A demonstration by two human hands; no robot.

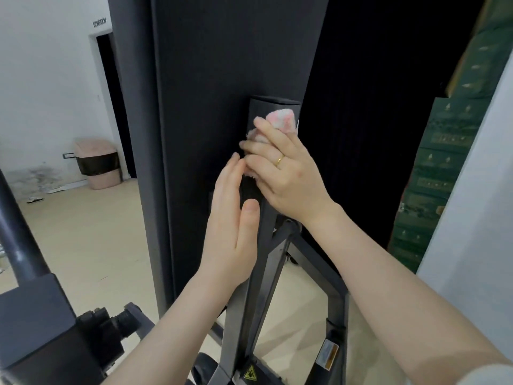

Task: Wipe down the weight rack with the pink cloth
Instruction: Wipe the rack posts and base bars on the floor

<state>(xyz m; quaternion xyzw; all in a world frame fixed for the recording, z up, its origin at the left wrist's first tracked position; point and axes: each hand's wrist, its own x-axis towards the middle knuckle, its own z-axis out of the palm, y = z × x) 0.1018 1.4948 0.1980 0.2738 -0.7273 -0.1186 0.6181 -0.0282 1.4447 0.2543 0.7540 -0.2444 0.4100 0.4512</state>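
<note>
Your right hand point(286, 173) presses the pink cloth point(279, 122) against the upper end of the weight rack's upright post point(273, 107); take that post as your landmark. The fingers point(259, 147) of this hand are curled over the bunched cloth, holding it against the post's front face, with a ring point(279, 160) showing on one of them. The cloth sticks out above your knuckles, just below the post's flat top, and a bit of it shows under your palm.

Your left hand point(236, 223) lies flat along the left side of the post, just below the right hand. Its fingers are straight and pressed together, and the thumb point(249, 220) rests on the post's front face.

Behind the post stands a tall black panel point(222, 79). Below your hands the post runs down to a dark frame point(319, 262) with a yellow warning sticker point(249, 373) near its foot. Far left of the post, a pink bin point(97, 162) stands by the white wall. To the right of the post are stacked green boxes point(433, 173).
</note>
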